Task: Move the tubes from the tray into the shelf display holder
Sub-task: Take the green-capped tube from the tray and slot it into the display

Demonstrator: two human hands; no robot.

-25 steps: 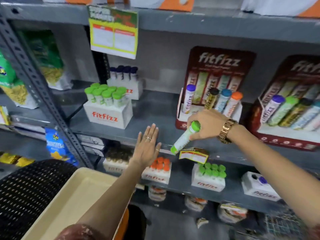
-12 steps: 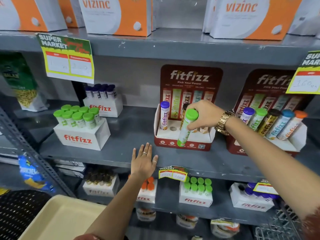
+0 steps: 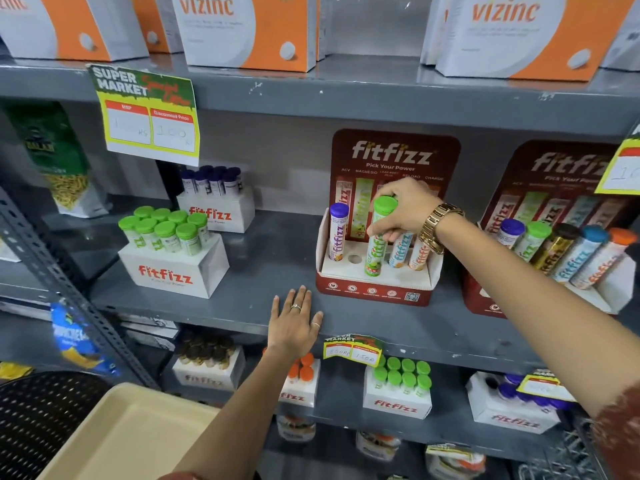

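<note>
Grey metal shop shelving fills the view, and on its middle shelf (image 3: 263,271) stands a red cardboard display holder (image 3: 375,292) with a white socketed base. The right hand (image 3: 403,211) has its grip closed around the upper part of a green-capped tube (image 3: 377,244), fingers wrapped just under the cap, the tube nearly upright with its foot at the holder's base. Just left of the grip an empty socket (image 3: 354,259) shows, and beyond it a purple-capped tube (image 3: 337,232) stands seated; two more tubes stand just right of the grip. The tube looks like a light, rigid plastic cylinder with a smooth, probably slick label, so a hold high on the body near the cap suits steering the foot into a socket. The left hand (image 3: 294,323) lies flat and open on the shelf edge, below the grip, holding nothing. The beige tray (image 3: 114,438) sits well below, and no tubes show on its visible part.
</note>
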